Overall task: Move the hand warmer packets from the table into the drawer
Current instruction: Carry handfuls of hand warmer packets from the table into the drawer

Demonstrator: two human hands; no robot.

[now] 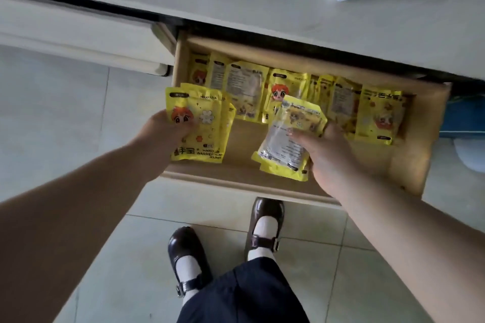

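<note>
- Drawer (409,165) is pulled out from under the table (262,8); we look straight down into it. Its front edge runs below our wrists, its right wall stands clear of both hands.
- Back of the drawer is filled by a row of packets (288,92) standing side by side, wall to wall. The bare wooden floor shows in front of that row, between our two hands and to the right of our right hand.
- Left hand (168,126) is over the drawer's left front corner; the left packet stack (202,123) overlaps the left wall's edge.
- Right hand (325,155) is inside the drawer outline, near the middle front.
- Packets are yellow pouches. Front side: cartoon face with orange hair, "HAND WARMER" printed at the bottom. Back side: pale panel of small text, unreadable here.
- Left stack shows fronts up, several pouches fanned slightly; exact count we can't tell.
- Right packet stack (288,139) shows backs up, tilted, lower edge toward the drawer front. Whether it touches the floor we can't tell.
- Left fingers are curled round the stack's left edge, thumb on the top pouch.
- Right thumb lies across the top pouch, fingers wrapped under the right edge: a firm hold.
- Below: tiled floor (78,113), two dark strap shoes (183,249).
</note>
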